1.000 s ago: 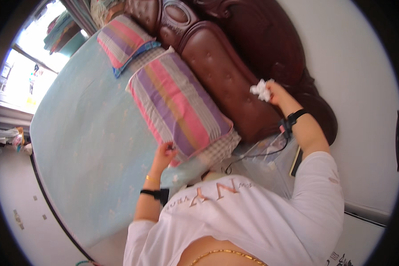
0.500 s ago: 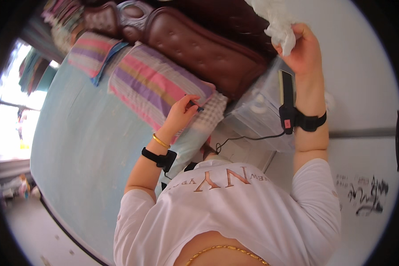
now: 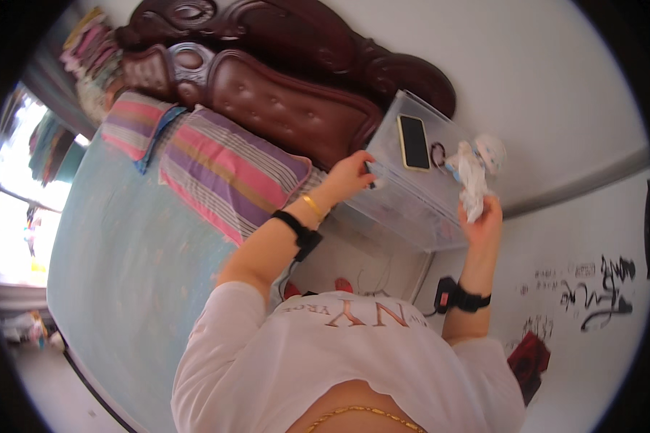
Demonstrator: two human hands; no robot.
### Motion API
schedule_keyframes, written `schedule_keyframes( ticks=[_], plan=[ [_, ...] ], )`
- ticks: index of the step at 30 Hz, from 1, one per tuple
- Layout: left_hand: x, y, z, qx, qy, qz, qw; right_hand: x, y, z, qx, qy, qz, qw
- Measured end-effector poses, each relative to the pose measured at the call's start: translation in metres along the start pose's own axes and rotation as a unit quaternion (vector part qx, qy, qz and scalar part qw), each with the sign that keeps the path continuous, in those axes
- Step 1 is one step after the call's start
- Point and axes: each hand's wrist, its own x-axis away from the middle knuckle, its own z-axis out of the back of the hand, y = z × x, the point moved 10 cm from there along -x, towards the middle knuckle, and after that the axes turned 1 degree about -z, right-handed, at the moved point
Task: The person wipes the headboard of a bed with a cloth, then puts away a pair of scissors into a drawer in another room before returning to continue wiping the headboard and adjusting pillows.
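My right hand (image 3: 482,218) pinches a crumpled white cloth (image 3: 471,186) at the right side of a clear plastic storage box (image 3: 390,189). The cloth hangs across the box's right edge. My left hand (image 3: 349,177) is closed round a small dark object (image 3: 370,175), too small to make out, at the box's left front edge. On the box top lies a phone (image 3: 414,143) with a dark screen and a pale yellow-green rim. Beside it are a dark ring-shaped band (image 3: 438,154) and a white and blue rounded item (image 3: 490,153), partly hidden by the cloth.
A bed with a pale blue sheet (image 3: 123,274) fills the left, with striped pillows (image 3: 231,169) against a brown padded headboard (image 3: 282,101). Folded textiles (image 3: 94,54) are stacked at the far left. A wall (image 3: 556,238) with black brush marks stands at the right; a dark red item (image 3: 529,364) is low beside it.
My right hand has come down with the white cloth to the box's right side. My left hand has moved from above the striped pillow to the box edge. The view has shifted, showing more box.
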Motion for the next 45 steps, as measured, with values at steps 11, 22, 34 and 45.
schedule_keyframes(
  ticks=[11,22,34,45],
  plan=[
    [0.017,0.008,-0.004,-0.126,0.212,0.021,0.969,-0.001,0.059,0.041,0.036,-0.045,-0.223,0.973],
    [0.36,0.113,0.034,0.042,0.28,0.145,0.948,0.19,0.309,-0.106,0.139,-0.33,-0.52,0.775],
    [0.839,0.25,-0.007,0.019,0.658,0.081,0.749,0.668,0.526,-0.109,0.212,-0.533,-0.678,0.46],
    [1.185,0.287,-0.086,0.102,0.886,-0.009,0.453,0.978,0.647,-0.022,0.323,-0.577,-0.701,0.268]
  ],
)
